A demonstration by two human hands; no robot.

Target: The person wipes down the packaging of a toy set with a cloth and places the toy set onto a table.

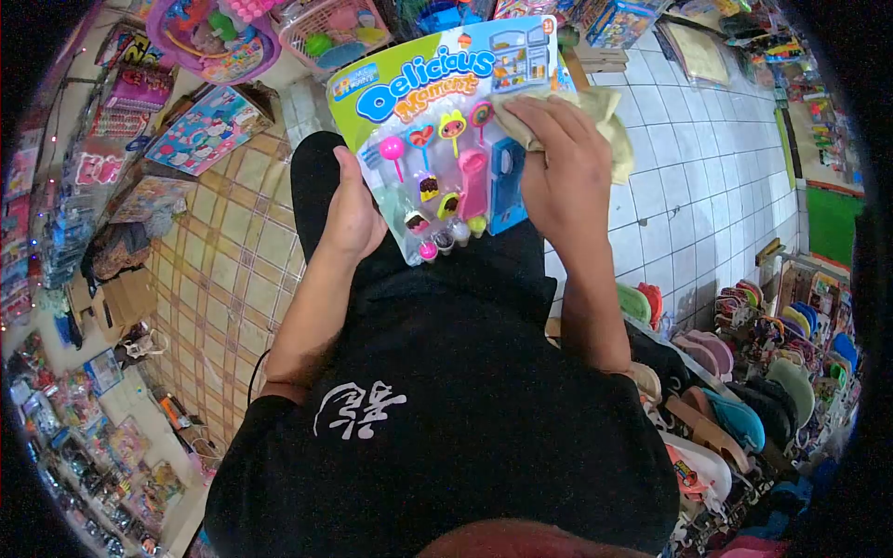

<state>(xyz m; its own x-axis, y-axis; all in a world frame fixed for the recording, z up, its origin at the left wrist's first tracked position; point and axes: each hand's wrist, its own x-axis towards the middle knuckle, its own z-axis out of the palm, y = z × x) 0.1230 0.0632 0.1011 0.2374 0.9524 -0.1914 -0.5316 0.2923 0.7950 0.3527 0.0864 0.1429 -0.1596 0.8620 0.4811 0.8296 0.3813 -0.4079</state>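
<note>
A blister-packed toy set [423, 130] marked "Delicious Moment" is tilted up over my lap, with toy lollipops, ice creams and a pink piece under clear plastic. My left hand [352, 209] grips its left edge, thumb toward the front and the other fingers hidden behind. A pale yellow cloth [609, 139] is bunched under my right hand [563, 144], whose fingers press it against the pack's upper right side. A blue toy piece [505, 181] shows beside that hand.
Pink baskets of toys [335, 33] stand ahead. A Hello Kitty box [206, 130] is at left, near a cardboard box [126, 302]. Racks of sandals [735, 418] line the right. White tiles [665, 186] cover the floor at right, brown-patterned tiles [219, 251] at left.
</note>
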